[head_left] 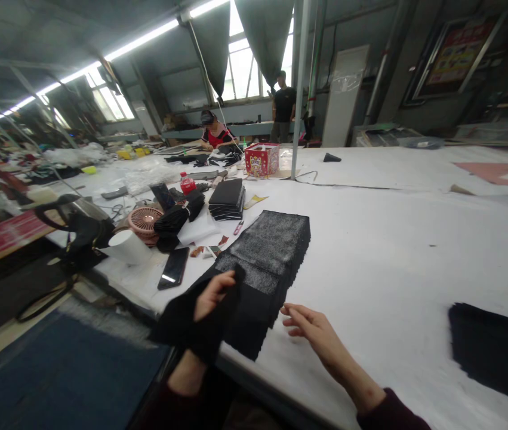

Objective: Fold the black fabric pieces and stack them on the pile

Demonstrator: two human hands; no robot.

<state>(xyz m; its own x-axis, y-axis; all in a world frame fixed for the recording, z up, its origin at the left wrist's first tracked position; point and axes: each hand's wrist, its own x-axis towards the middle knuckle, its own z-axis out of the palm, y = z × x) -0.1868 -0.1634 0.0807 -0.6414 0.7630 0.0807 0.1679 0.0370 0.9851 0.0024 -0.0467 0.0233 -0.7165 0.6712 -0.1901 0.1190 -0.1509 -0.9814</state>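
Note:
My left hand point(214, 292) is closed on a black fabric piece point(177, 319), which drapes over the hand and wrist near the table's front edge. Just beyond it lies a long stack of black fabric pieces point(265, 242), its top grey and speckled at the far part and plain black nearer to me. At the right side of this stack, my right hand point(305, 322) hovers with fingers loosely bent and apart, and nothing shows in it. Further right, a dark fabric piece point(495, 349) lies flat on the white table point(370, 257).
A phone point(174, 269), white cup point(128, 246), pink fan point(144, 222) and black bundle point(179, 218) crowd the left. Behind the stack are dark folded pieces point(227, 200), a red box point(261, 160) and a metal pole point(300, 89). One person sits across the table; another stands behind.

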